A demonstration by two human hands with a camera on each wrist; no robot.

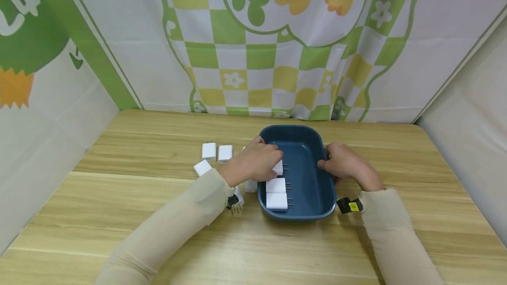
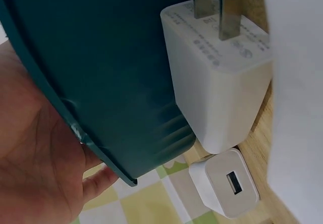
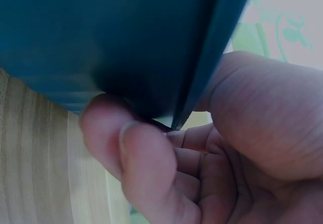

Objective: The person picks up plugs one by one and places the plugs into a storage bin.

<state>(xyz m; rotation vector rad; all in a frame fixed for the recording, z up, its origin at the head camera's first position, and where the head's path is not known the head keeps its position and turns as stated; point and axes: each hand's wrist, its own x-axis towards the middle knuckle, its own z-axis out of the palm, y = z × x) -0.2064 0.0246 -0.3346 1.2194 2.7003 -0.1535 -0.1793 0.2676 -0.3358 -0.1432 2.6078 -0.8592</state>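
My left hand (image 1: 259, 159) reaches over the left rim of a dark blue plastic bin (image 1: 306, 175), its fingers holding a white charger (image 1: 279, 168) against the inner left wall, prongs pointing right. Two more white chargers (image 1: 276, 193) lie in a row just below it, turned the same way. At the bin's right side, my right hand (image 1: 344, 164) grips the rim, thumb on the inside and fingers (image 3: 149, 158) curled outside. From the left wrist, a charger with metal prongs (image 2: 217, 77) shows outside, close against the bin's wall; the fingertips are hidden behind that wall.
Several loose white chargers, such as this one (image 1: 209, 151), lie on the wooden table (image 1: 158, 153) left of the bin, some partly covered by the left arm. A patterned cloth (image 1: 257, 78) hangs behind the table's back edge.
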